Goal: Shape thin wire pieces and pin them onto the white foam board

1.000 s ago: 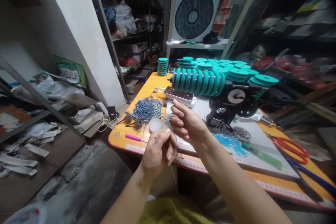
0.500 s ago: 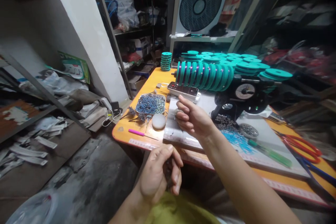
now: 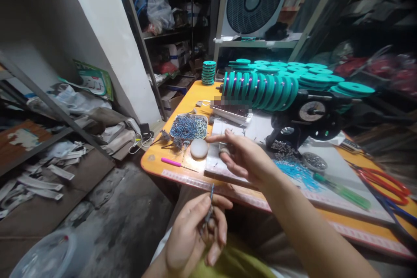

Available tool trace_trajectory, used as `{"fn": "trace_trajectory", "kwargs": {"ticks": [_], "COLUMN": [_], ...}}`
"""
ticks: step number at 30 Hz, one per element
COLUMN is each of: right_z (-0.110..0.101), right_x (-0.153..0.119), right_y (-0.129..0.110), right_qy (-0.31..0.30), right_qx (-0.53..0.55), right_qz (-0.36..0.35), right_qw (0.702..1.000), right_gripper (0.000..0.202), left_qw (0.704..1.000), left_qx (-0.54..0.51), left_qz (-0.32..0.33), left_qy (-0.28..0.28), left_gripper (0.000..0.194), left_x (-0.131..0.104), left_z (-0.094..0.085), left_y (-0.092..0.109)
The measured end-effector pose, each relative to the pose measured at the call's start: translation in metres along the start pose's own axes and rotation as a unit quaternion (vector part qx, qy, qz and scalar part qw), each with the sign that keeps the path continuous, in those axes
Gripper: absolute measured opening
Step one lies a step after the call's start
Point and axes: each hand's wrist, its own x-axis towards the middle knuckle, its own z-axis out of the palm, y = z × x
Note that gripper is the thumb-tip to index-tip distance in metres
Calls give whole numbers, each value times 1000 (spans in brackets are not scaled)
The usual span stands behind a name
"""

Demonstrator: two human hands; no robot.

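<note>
**Two hands at the orange surface**

We see the left hand (image 3: 195,236) low in the view, in front of the edge of the surface (image 3: 153,163). Its fingers are curled and its thumb and forefinger pinch a small thin component (image 3: 210,208), whose blue tip stands up above the fingers. The right hand (image 3: 243,156) is over the surface, above a pale board (image 3: 215,160). Its forefinger is stretched out toward the left, the other fingers are half bent, and a small grey piece (image 3: 224,150) sits between them; we cannot tell how firmly it is held.

Just beside the right forefinger lies a round white disc (image 3: 199,148). Behind the disc stands a tray of blue parts (image 3: 189,127), and near the front edge lies a pink pen (image 3: 174,163). Farther back we see a row of teal spools (image 3: 260,91) on a black machine (image 3: 309,119). On the right lie loose blue pieces (image 3: 295,171), a green screwdriver (image 3: 342,190) and red scissors (image 3: 381,180).
</note>
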Motion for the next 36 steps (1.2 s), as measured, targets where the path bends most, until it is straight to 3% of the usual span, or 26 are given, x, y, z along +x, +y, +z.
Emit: {"fn": "trace_trajectory", "kwargs": {"ticks": [5,11,22,29,36], "right_z": [9,15,30,37,36], "right_x": [-27,-43,-39,-42,-43], "right_y": [32,58,78,79,74], "right_qy": [15,-9,58,84,93], "right_qx": [-50,-77,58,108,129], "right_qz": [23,32,-40,-40,-27], "right_qw": [998,996,996,990,987], "right_gripper": [35,29,23,25,26], "left_qw": [1000,1000,996,996,998], "left_qx": [-23,2,-10,-21,31], "left_qz": [3,11,82,83,43], "left_qy": [-2,4,29,-4,15], "left_gripper": [33,38,39,41,42], "left_x": [-9,-10,1,6,-1], "left_z": [-11,-9,-4,-5,-5], "left_y": [-8,-8,-9,-11,-14]}}
